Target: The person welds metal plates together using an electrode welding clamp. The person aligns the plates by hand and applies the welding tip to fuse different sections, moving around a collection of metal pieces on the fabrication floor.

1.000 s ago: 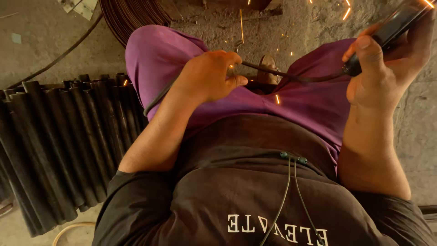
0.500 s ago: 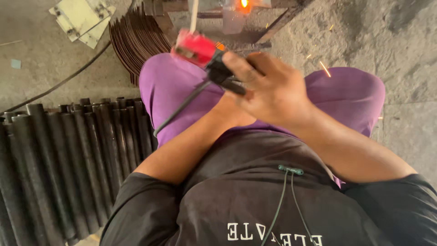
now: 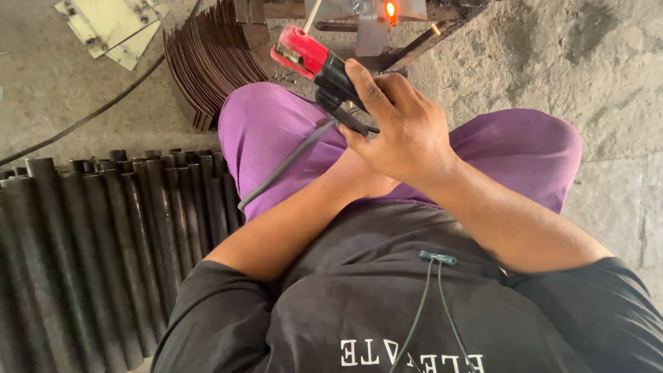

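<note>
Head view: the right hand (image 3: 400, 131) has its grip clenched around a red-and-black electrode holder (image 3: 314, 61) above the purple-clad knees, rod tip near a glowing weld spot (image 3: 390, 10) on a metal piece — the left hand is hidden beneath, grip unreadable. Dark pipes (image 3: 103, 235) lie to the left.

A red-headed electrode holder (image 3: 302, 52) with a black grip and a grey cable (image 3: 286, 164) is seen. Purple trousers (image 3: 273, 135) and a black shirt (image 3: 414, 311) with white lettering are worn. A glowing orange spot (image 3: 390, 10) is shown on grey metal. Dark, blackish pipes (image 3: 90, 242), rusty brown curved strips (image 3: 210, 59), pale yellowish plates (image 3: 110, 24) and a grey floor (image 3: 552, 62) are seen.
</note>
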